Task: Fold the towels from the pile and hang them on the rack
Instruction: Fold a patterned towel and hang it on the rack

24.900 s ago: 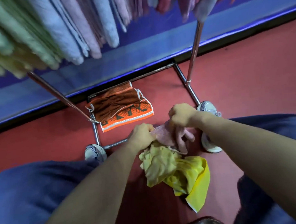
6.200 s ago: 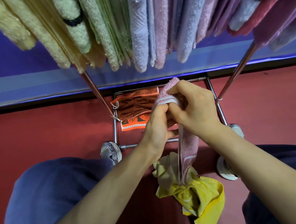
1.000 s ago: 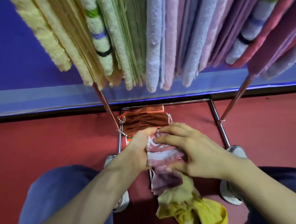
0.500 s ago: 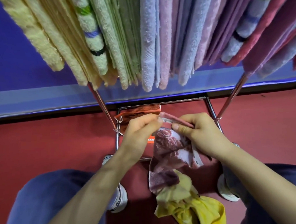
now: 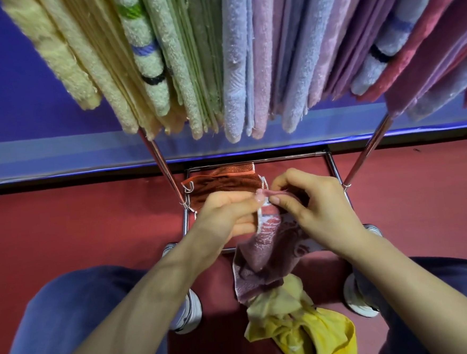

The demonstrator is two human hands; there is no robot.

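**A:** What do we see the 2 hands doing?

**B:** We see the left hand (image 5: 226,216) and the right hand (image 5: 317,207) meeting at the top edge of a dusty-pink terry towel with a pale woven pattern (image 5: 263,263). Each hand pinches that edge between its thumb and curled fingers, and the fingertips of the 2 hands nearly touch.

**A:** And the rest of that towel?

**B:** It hangs crumpled below both hands. Its lower end touches a heap of crumpled yellow cloth towels (image 5: 301,327), which lies below the right wrist on the red floor (image 5: 78,229).

**A:** Where do we find the rack?

**B:** The slanted chrome tube legs of the rack (image 5: 158,160) rise beyond the hands, 1 past the left hand and 1 past the right. Above the hands, a tight row of folded terry towels (image 5: 235,66) hangs down. They are cream and pale green over the left hand, and lilac, pink and deep red over the right. We cannot see the bar that carries them.

**A:** Anything else close by?

**B:** Just beyond the left hand's knuckles, an orange-and-brown patterned cloth (image 5: 221,183) lies flat on the floor inside the rack's base frame. Under the forearms we see knees in blue denim trousers (image 5: 70,312) and 2 white shoes (image 5: 356,303), 1 beneath each arm.
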